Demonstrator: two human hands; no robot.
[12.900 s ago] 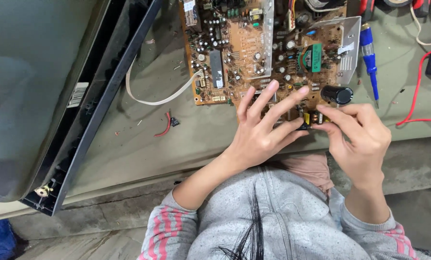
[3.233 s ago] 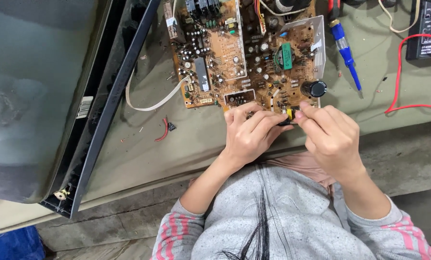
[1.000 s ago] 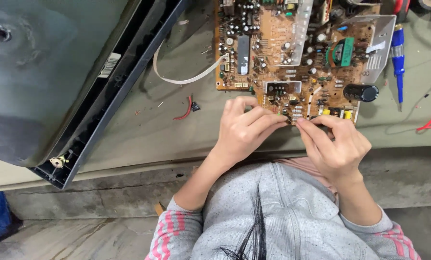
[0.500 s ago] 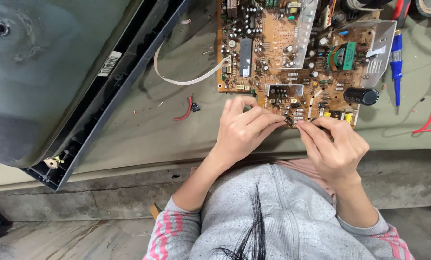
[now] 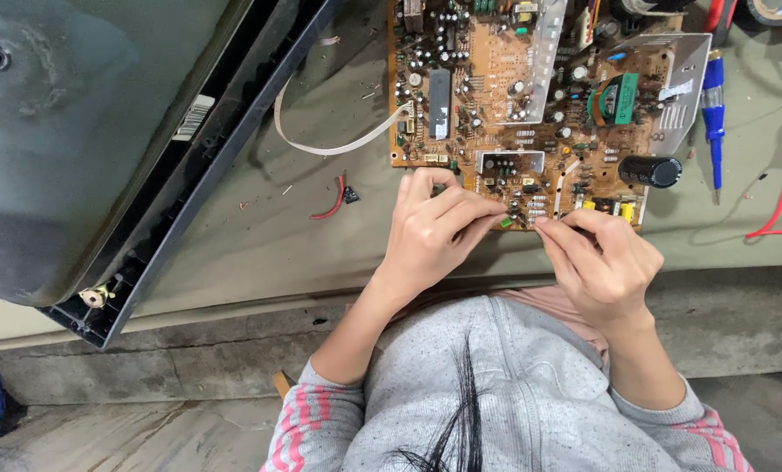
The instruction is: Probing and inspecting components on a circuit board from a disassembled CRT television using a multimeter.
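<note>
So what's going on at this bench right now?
A person in a grey top is working on a brown circuit board lying on the workbench. Both hands meet at the board's near edge: the left hand and the right hand pinch at small components there. A large picture tube in its black frame sits to the left, and a blue screwdriver lies to the right.

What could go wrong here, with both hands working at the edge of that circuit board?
The left hand and right hand pinch tiny parts at the circuit board edge; one could bend or snap. The board sits near the bench edge, so a nudge might tip it off. Sharp solder points could prick fingertips.
</note>
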